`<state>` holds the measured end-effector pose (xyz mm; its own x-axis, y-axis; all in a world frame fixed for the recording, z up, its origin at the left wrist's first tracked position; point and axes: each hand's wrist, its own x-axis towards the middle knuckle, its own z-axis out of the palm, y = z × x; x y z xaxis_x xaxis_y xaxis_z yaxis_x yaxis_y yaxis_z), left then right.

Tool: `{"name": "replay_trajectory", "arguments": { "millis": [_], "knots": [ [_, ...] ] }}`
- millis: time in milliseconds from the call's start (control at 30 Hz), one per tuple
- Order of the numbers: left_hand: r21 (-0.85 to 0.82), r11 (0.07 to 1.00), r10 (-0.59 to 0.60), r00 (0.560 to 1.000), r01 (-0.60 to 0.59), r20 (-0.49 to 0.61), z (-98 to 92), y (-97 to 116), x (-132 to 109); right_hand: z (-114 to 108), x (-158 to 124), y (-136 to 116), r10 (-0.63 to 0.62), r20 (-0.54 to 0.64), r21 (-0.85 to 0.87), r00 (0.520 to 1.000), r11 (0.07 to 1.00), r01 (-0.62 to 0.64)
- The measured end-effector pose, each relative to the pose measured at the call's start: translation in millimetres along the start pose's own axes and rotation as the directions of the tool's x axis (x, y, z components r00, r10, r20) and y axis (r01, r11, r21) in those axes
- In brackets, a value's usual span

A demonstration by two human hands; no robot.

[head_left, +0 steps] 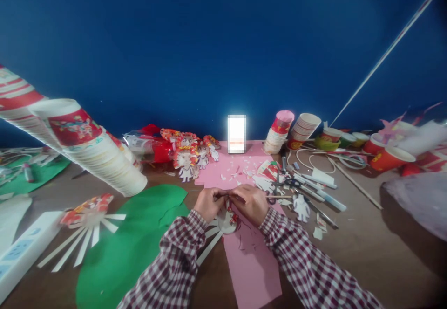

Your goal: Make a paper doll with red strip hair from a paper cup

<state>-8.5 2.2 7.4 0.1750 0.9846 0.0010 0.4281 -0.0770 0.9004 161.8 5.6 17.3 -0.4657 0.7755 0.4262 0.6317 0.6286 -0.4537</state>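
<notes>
Both my hands meet over the middle of the brown table. My left hand (pixel 208 202) and my right hand (pixel 250 202) have their fingers closed, pinching the top of a paper cup craft (pixel 223 225) whose white cut strips fan out below them. A thin wooden stick (pixel 279 197) runs out to the right of my right hand. The craft hangs over a pink paper sheet (pixel 251 262). Both sleeves are red and white checked.
A green paper sheet (pixel 122 253) lies left of my arms, with a finished fan craft (pixel 87 216) on it. A long stack of paper cups (pixel 87 146) leans in from the left. Cut-out figures (pixel 188 157), scissors and pens (pixel 307 188), more cups (pixel 279 134) and a bright phone (pixel 236 134) stand behind.
</notes>
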Motion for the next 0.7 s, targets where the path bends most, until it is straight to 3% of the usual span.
{"name": "replay_trajectory", "arguments": {
  "millis": [500, 700],
  "knots": [
    [-0.012, 0.997, -0.071, 0.997, 0.071, 0.006, 1.7, 3.2, -0.9, 4.3, -0.3, 2.7, -0.062, -0.017, -0.003, 0.998, 0.998, 0.062],
    [0.032, 0.999, 0.003, 0.999, -0.002, -0.033, 1.3, 3.3, -0.4, 3.7, -0.2, -0.7, -0.079, -0.047, -0.028, 0.996, 0.997, 0.078]
  ]
}}
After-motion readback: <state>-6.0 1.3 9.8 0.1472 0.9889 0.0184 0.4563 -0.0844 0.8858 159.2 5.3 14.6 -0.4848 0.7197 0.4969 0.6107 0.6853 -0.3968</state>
